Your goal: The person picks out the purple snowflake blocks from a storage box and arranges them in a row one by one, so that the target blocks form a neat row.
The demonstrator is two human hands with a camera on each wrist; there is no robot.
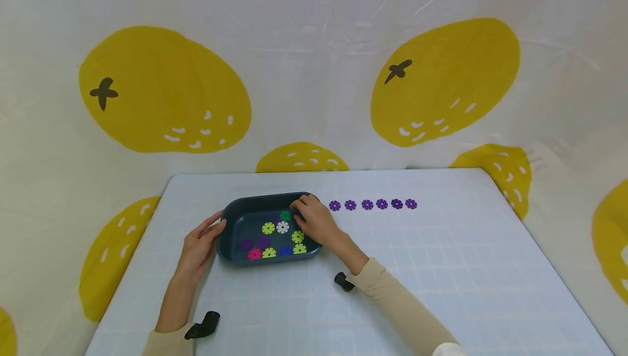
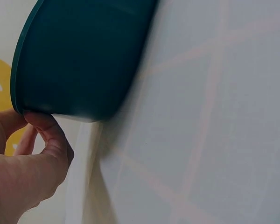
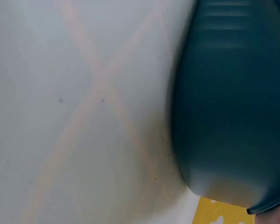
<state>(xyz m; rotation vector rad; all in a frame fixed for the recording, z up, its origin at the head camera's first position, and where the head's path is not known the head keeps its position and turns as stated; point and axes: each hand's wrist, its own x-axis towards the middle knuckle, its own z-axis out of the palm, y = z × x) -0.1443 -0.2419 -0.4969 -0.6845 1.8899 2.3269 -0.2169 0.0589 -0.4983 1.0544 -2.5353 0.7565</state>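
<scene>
A dark blue-green plastic tray [image 1: 251, 216] lies on the table, holding several notched, flower-shaped plastic discs. Yellow-green [image 1: 268, 228], white [image 1: 282, 227], pink [image 1: 254, 253], green, blue and purple ones show inside. My left hand [image 1: 196, 248] pinches the tray's left end; in the left wrist view, thumb and fingers meet at the tray's rim [image 2: 19, 95]. Over the right end, my right hand [image 1: 318, 221] reaches in with bent fingers beside the green disc [image 1: 285, 215]. Whether it pinches a disc I cannot tell. The right wrist view shows mostly the tray's outer wall [image 3: 228, 107].
A straight row of several purple discs [image 1: 367, 204] lies on the table to the right of the tray, near the back. The white table [image 1: 441, 269] has a faint grid pattern. Behind it hangs a pale cloth [image 1: 314, 72] with large yellow fruit prints.
</scene>
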